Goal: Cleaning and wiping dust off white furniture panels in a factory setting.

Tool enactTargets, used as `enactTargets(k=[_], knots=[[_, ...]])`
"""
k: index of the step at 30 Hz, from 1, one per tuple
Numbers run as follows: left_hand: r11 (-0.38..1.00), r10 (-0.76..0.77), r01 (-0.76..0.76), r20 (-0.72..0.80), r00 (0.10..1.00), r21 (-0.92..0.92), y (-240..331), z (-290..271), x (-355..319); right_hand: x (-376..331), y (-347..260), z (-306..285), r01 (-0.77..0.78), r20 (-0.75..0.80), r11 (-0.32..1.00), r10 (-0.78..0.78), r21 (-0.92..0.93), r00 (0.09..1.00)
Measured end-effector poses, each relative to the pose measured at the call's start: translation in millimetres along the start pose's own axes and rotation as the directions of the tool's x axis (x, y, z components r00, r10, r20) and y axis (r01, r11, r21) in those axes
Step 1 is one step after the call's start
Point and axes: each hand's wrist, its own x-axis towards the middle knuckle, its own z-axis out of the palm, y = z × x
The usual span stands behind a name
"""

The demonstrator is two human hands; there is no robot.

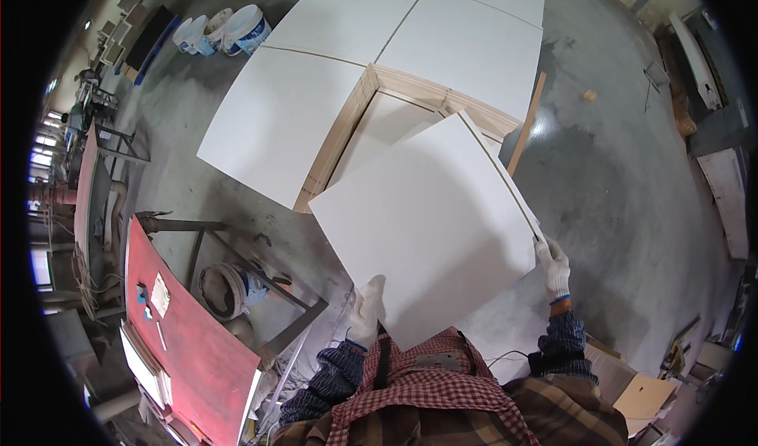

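Note:
A large white panel (426, 217) with a thin brown strip along its right edge is held tilted in front of my body. My left hand (366, 312), in a white knit glove, grips its near left edge, thumb on top. On the right edge, near the corner, my gloved right hand (554, 268) is closed round the panel, its fingers partly hidden. Beyond lie stacks of white panels (292, 114) in rows, their layered brown edges showing. Between the stacks is a lower spot where another white panel (387, 126) lies, partly covered by the held one.
A red-topped table (189, 320) stands at my left, with a bucket (223, 291) beside its legs. Several white and blue buckets (245, 29) stand at the far left. A wooden strip (527, 122) leans by the right stack. Grey concrete floor (608, 178) extends to the right.

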Motion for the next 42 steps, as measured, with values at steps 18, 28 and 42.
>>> enactTargets(k=[18, 28, 42], knots=[[0.934, -0.202, 0.229, -0.125, 0.971, 0.273, 68, -14, 22, 0, -7, 24, -0.295, 0.484, 0.952, 0.295, -0.077, 0.824], [0.853, -0.157, 0.253, -0.239, 0.958, 0.456, 56, -29, 7, -30, 17, 24, -0.223, 0.354, 0.921, 0.335, -0.321, 0.873], [0.584, -0.072, 0.065, -0.028, 0.997, 0.809, 56, -37, 14, -25, 123, -20, 0.636, 0.382, 0.418, -0.544, -0.648, 0.747]])
